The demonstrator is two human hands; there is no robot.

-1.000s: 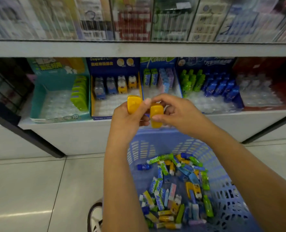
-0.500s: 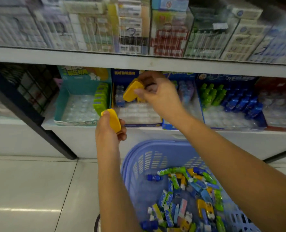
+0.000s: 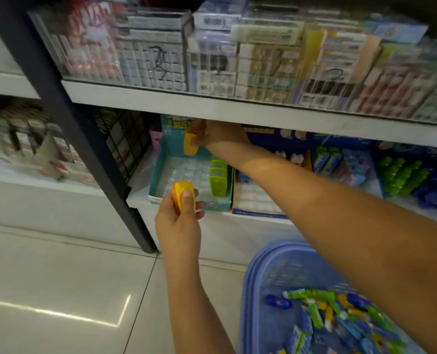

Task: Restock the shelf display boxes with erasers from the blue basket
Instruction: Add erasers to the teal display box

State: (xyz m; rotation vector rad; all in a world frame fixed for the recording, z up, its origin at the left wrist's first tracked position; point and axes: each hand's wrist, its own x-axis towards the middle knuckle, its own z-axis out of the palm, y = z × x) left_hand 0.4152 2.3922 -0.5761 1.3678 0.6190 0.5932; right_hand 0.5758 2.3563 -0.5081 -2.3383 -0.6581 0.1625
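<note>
Nearest you, below and to the right of your left hand (image 3: pixel 180 228), the blue basket (image 3: pixel 268 277) holds a heap of loose erasers (image 3: pixel 322 315). Your left hand is closed round a yellow eraser (image 3: pixel 180 190), thumb laid across its face, fingers curled behind it. Just beyond that hand sits the teal display box (image 3: pixel 220 206), with a row of green erasers (image 3: pixel 218 177) standing at its right side. Farther in, your right hand (image 3: pixel 216 134) pinches a second yellow eraser (image 3: pixel 188 145) in its fingertips, over the back of that box and under the upper shelf (image 3: pixel 263 112).
</note>
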